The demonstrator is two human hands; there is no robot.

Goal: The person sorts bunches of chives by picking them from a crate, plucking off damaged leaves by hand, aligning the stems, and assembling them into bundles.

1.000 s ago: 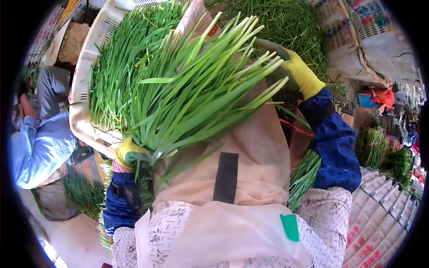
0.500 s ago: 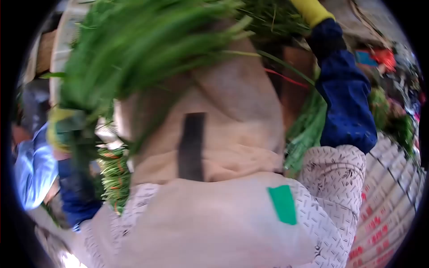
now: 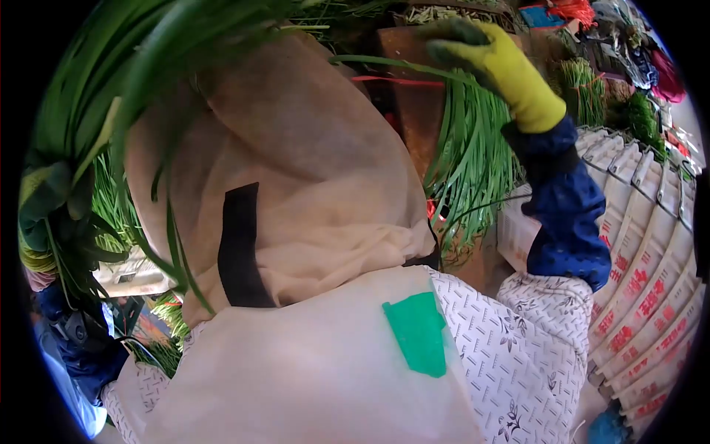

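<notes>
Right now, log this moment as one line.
Left hand: holding long green leaves | Right hand: no hold visible, near leaf bundle

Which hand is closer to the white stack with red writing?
Right. The right hand is near the far end of the white stack, not touching; the left hand is way across the apron, holding green leaves.

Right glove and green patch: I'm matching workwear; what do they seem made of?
The right glove looks like fabric: matte yellow, its darker area perhaps a rubber coating. The green patch may be tape or thin plastic: flat colour, uneven edges, no visible weave.
</notes>
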